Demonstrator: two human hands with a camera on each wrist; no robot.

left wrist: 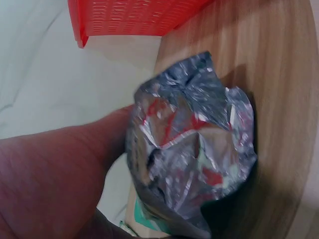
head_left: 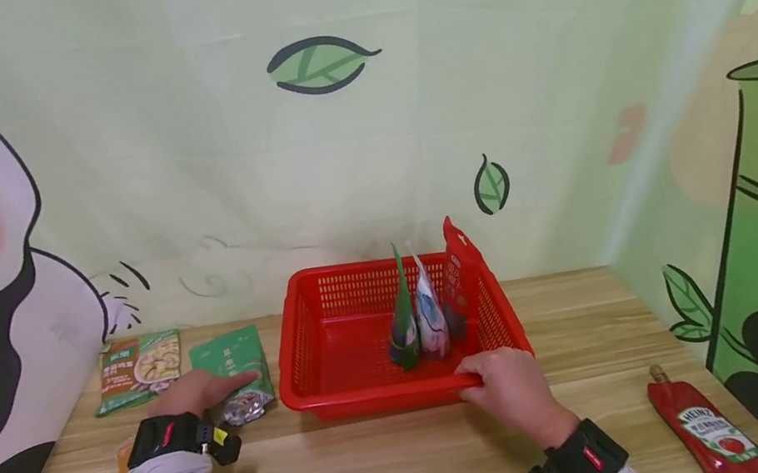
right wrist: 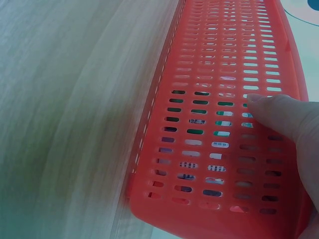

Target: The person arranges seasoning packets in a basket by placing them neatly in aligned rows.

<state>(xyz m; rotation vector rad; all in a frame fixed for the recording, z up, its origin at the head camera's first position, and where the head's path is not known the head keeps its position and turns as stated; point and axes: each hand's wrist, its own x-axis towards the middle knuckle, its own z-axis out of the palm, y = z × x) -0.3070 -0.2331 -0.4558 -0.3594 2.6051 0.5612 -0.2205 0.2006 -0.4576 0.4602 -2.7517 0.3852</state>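
Note:
My left hand (head_left: 190,395) grips a green pouch (head_left: 236,355) on the left side of the table, beside the basket. The pouch's crinkled silver base (left wrist: 194,144) faces the left wrist camera, with the thumb along one side. My right hand (head_left: 511,392) holds the front rim of a red plastic basket (head_left: 370,400) near its right corner; in the right wrist view its thumb (right wrist: 269,109) lies against the slotted wall. Inside, toward the right, stand a green packet (head_left: 403,325), a white and blue packet (head_left: 430,316) and a red packet (head_left: 461,277).
A brown and green food packet (head_left: 140,372) lies flat at the back left. An orange item (head_left: 126,465) is mostly hidden behind the left wrist. At the front right lies a red Heinz ketchup pouch (head_left: 713,427). A printed cloth (head_left: 353,173) hangs behind the table.

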